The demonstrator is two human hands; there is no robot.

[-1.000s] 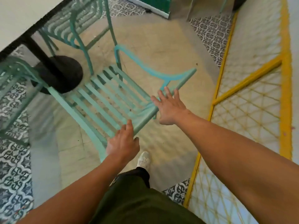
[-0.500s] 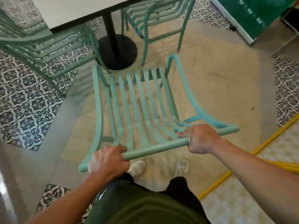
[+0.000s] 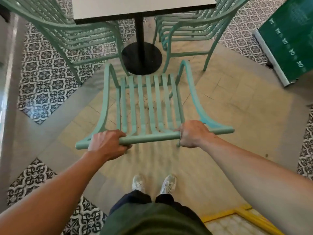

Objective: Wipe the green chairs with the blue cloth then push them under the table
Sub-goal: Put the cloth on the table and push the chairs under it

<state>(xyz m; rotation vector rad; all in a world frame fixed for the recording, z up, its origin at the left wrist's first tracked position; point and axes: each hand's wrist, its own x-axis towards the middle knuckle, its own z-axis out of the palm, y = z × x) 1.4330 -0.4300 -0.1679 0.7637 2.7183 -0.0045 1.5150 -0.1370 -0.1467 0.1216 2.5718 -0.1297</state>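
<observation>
The left hand (image 3: 108, 143) and the right hand (image 3: 194, 134) each grip the top bar of the pale green slatted metal chair (image 3: 149, 106), which faces the white square surface (image 3: 144, 5) but is not under it. Push straight and slow, both sides together. Another green chair (image 3: 71, 36) sits left, the black round base (image 3: 142, 60) ahead, one more chair (image 3: 189, 31) right. No cloth shows.
</observation>
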